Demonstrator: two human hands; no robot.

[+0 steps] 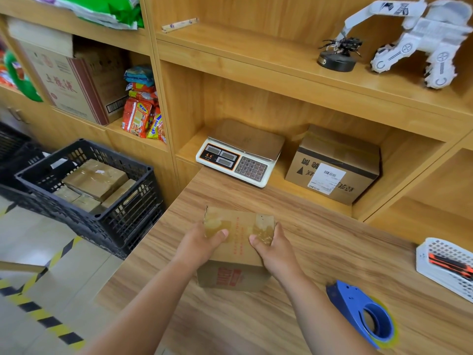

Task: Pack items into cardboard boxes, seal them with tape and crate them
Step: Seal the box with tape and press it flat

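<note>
Nearest on the wooden worktop (320, 242), off to the right, a blue tape dispenser (361, 311) lay on its side with no hand on it. Just beyond, the small cardboard box (240, 244) stood on the worktop, held from both sides. The left hand (202, 242) and right hand (275, 249) clasped it with thumbs laid flat over the glossy strips on its lid. The fingers wrapped down the flanks, mostly out of sight. The flaps looked shut and taped, so sealing seemed finished or in its last press-down, and crating seemed the step in hand. The black crate (133, 213) stood to the left, off the worktop's edge and lower, already holding several taped boxes (96, 179). The next move would probably call for lifting the box clear with that two-handed hold. It would then swing left over the rim and go down into what room remained beside those parcels. Farther back, an electronic scale (240, 157) sat in the shelf recess, with a larger labelled carton (332, 165) just beside it.
</note>
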